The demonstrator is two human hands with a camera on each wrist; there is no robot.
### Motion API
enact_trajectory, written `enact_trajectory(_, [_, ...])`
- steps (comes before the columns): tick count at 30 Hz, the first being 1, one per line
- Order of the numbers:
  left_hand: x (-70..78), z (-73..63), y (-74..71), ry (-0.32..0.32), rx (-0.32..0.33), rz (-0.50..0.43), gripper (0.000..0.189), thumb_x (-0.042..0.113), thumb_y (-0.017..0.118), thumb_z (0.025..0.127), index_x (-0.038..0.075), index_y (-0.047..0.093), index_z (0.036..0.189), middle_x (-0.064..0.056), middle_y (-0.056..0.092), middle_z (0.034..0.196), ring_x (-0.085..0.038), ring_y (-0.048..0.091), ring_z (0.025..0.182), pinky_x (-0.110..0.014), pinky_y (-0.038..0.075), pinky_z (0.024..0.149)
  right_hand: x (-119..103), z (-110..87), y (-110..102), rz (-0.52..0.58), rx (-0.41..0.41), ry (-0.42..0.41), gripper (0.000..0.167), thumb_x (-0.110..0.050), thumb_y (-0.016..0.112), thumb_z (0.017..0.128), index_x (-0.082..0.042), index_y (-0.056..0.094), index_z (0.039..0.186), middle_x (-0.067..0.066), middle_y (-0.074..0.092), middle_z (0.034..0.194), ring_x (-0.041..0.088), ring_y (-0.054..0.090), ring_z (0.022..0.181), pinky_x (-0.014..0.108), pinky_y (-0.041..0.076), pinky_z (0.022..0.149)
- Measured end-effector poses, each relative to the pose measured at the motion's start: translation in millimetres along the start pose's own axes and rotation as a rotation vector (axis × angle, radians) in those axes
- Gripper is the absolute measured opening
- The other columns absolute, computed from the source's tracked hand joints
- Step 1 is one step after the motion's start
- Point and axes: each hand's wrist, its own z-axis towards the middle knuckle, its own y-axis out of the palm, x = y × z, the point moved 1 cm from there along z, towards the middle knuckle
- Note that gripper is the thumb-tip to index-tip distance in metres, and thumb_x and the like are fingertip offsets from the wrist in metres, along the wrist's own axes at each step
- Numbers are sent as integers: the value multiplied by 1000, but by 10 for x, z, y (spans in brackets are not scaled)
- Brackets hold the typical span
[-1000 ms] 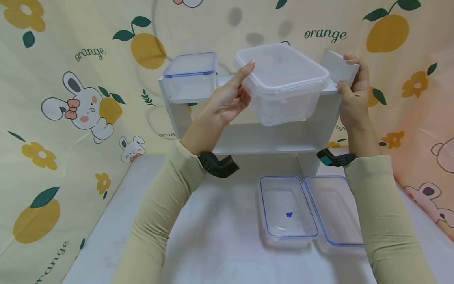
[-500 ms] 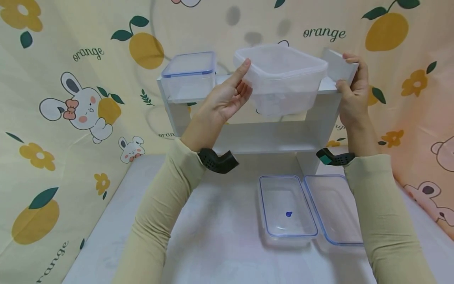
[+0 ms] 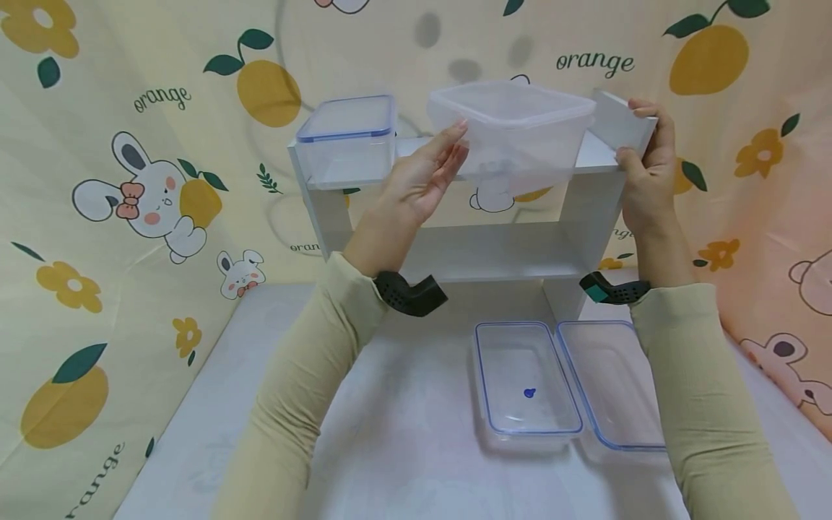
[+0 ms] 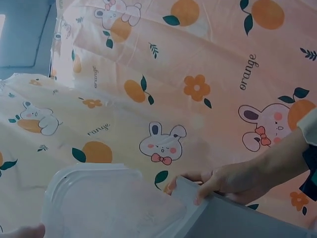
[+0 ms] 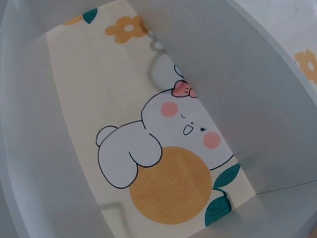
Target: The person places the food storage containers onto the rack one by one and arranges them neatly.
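Now, left hand [image 3: 419, 173]: fingers nearly straight, thumb nearer to them than half a second ago, pressed to the near left side of the frosted box [image 3: 520, 141], not wrapped round it.
Frosted box: just beyond and right of the left hand, touching its fingertips; higher and further back than a second ago, its near part over the front edge of the white shelf [image 3: 481, 249]. My judgement: steering and pushing take over from carrying; whether its base rests on the top level, I cannot tell.
Right hand [image 3: 656, 173]: clamped on the upright end panel [image 3: 614, 119], fingers and thumb on either side, near the box's right edge.
Blue-rimmed box [image 3: 347, 155]: on the top level's left end, apart from the frosted box.
Printed cloth [image 3: 364, 43]: behind everything.
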Motion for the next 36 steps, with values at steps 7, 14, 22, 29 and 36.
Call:
enact_trajectory(7, [-42,28,-50,71,5,33,49,-6,64,86,-3,49,133,-14,55,139,-22,58,126,-24,50,102,12,1,-8,13,-4,-10,47,16,35,88,-16,48,119,1,42,141,22,36,124,37,32,112])
enact_trajectory(14, [-86,-130,-126,203,-53,240,38,-2,49,96,-4,46,134,-19,55,137,-25,58,126,-28,47,108,17,0,-21,8,-2,-7,46,15,36,88,-16,48,120,-1,44,140,21,37,124,39,32,114])
enact_trajectory(22, [-187,-312,-140,452,-107,487,34,-2,47,96,-2,51,130,-16,58,132,-22,59,124,-21,48,105,19,3,-17,8,-2,0,46,14,36,88,-16,49,120,-3,44,140,21,36,126,41,30,118])
enact_trajectory(29, [-293,-445,-104,788,-204,750,37,-3,46,94,-4,50,130,-14,55,135,-18,54,128,-15,44,106,20,-2,-33,-12,10,7,46,14,36,89,-17,48,121,-4,44,141,21,36,127,40,28,119])
enact_trajectory(36, [-414,-501,-77,1237,-318,1135,37,1,47,93,-7,52,128,-20,53,138,-24,46,135,-17,33,116,16,1,-16,4,4,7,46,15,37,88,-16,48,121,-3,44,141,20,36,127,40,28,119])
